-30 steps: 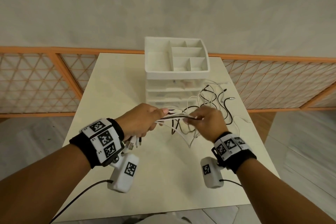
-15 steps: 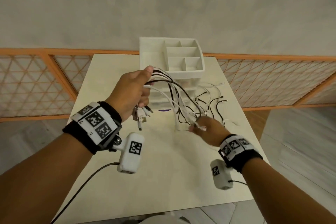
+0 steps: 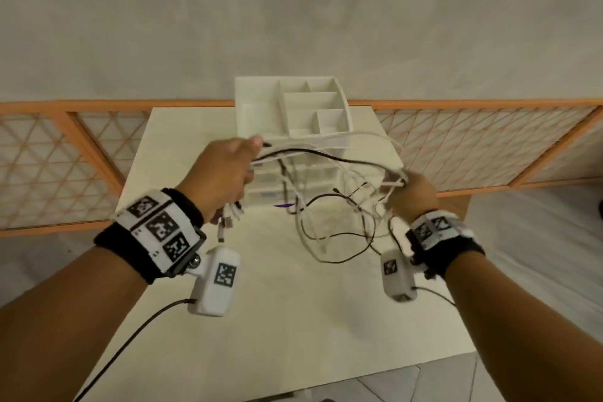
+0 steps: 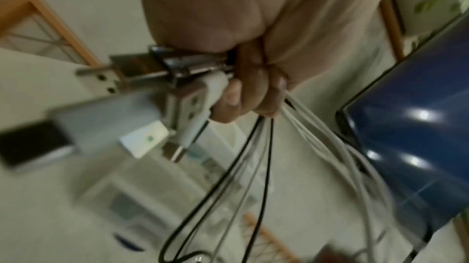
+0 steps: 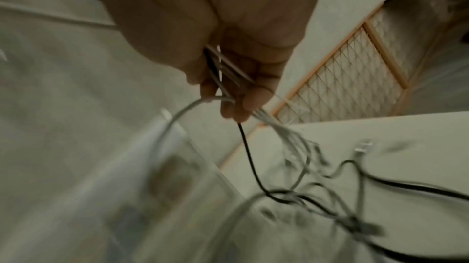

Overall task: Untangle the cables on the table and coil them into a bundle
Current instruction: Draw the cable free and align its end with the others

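Note:
Several white and black cables [image 3: 326, 153] arch in the air between my two hands, above the cream table [image 3: 277, 320]. My left hand [image 3: 225, 173] grips one end of the bunch, and the plugs [image 3: 228, 222] dangle below its fist. In the left wrist view the curled fingers [image 4: 253, 96] hold white and black cables [image 4: 266, 167] and USB plugs [image 4: 193, 110]. My right hand [image 3: 411, 192] grips the cables further along, with loose loops [image 3: 332, 238] hanging under it. In the right wrist view my fingers [image 5: 243, 106] pinch the strands [image 5: 228, 74], and tangled ends [image 5: 330, 197] trail onto the table.
A white drawer organiser [image 3: 293, 114] with open top compartments stands at the back middle of the table, right behind the cables. An orange lattice railing [image 3: 473, 147] runs behind the table on both sides. A dark blue panel [image 4: 418, 126] shows in the left wrist view.
My hands have drawn apart: the right one slid along the cables to the right and rose, the left one lifted. The cables now arch between them, mostly off the table.

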`<act>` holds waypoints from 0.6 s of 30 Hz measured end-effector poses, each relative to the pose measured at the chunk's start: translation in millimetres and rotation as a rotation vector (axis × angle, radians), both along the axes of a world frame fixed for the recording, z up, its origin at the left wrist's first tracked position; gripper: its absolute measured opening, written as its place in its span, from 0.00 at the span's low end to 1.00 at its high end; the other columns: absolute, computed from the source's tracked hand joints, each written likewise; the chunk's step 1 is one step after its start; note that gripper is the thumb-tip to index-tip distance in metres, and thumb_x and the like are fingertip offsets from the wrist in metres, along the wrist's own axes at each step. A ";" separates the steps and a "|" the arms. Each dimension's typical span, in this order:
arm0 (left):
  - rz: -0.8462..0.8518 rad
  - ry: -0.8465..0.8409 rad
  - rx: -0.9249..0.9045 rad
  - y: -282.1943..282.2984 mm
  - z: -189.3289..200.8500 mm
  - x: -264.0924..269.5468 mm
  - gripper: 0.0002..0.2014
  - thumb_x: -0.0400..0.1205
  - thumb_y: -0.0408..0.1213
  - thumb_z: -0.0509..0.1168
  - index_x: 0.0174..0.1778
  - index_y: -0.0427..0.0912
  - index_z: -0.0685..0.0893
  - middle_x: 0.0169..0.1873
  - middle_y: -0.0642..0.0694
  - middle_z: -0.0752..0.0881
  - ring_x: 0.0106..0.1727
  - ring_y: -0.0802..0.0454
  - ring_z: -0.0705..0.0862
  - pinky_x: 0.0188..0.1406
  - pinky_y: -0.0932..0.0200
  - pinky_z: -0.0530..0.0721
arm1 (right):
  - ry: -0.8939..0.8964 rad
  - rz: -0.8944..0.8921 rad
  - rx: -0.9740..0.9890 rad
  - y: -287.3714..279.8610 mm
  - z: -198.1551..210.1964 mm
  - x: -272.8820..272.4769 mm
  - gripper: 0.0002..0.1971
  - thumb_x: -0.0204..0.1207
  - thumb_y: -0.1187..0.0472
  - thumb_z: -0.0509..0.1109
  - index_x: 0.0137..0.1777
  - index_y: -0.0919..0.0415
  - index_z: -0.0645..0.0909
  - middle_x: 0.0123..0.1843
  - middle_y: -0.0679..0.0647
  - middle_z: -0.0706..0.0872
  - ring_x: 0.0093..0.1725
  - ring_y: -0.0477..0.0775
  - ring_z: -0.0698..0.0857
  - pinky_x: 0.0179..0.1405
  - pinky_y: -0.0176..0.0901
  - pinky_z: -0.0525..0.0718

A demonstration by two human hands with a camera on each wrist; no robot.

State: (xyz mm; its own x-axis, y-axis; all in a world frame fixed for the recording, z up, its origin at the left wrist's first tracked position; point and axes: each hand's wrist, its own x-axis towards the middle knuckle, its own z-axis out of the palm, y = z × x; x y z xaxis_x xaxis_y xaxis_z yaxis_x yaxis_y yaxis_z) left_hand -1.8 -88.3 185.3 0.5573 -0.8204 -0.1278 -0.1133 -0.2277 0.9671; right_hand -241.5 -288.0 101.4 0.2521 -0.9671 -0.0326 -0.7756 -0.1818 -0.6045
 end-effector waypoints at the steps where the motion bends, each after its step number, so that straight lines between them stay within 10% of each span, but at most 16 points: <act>1: 0.012 -0.063 0.107 -0.1 -10.7 4.1 0.18 0.89 0.50 0.58 0.40 0.42 0.77 0.23 0.50 0.70 0.23 0.51 0.63 0.22 0.60 0.63 | -0.086 -0.041 -0.112 -7.1 22.7 -0.1 0.08 0.82 0.61 0.66 0.52 0.57 0.86 0.49 0.58 0.91 0.50 0.60 0.89 0.50 0.49 0.85; 6: 0.165 -0.056 0.161 -1.7 -30.1 12.1 0.19 0.90 0.50 0.54 0.40 0.41 0.77 0.31 0.43 0.76 0.24 0.48 0.69 0.24 0.59 0.68 | -0.479 -0.030 -0.441 -2.3 91.1 -1.4 0.04 0.80 0.56 0.72 0.49 0.48 0.79 0.41 0.38 0.85 0.41 0.32 0.84 0.43 0.26 0.79; 13: 0.127 0.097 -0.122 2.0 -8.8 12.2 0.16 0.90 0.46 0.57 0.38 0.44 0.72 0.27 0.50 0.69 0.20 0.58 0.68 0.17 0.62 0.65 | 0.426 0.300 0.208 46.4 -47.6 -20.0 0.41 0.70 0.45 0.74 0.83 0.41 0.62 0.85 0.52 0.67 0.80 0.61 0.71 0.78 0.62 0.72; 18: -0.035 -0.061 0.032 3.8 -15.5 -5.1 0.16 0.91 0.45 0.55 0.41 0.39 0.73 0.32 0.44 0.74 0.15 0.65 0.74 0.18 0.64 0.68 | -0.237 0.442 0.007 78.9 20.1 22.3 0.30 0.71 0.63 0.78 0.73 0.45 0.77 0.71 0.46 0.81 0.63 0.49 0.83 0.59 0.37 0.81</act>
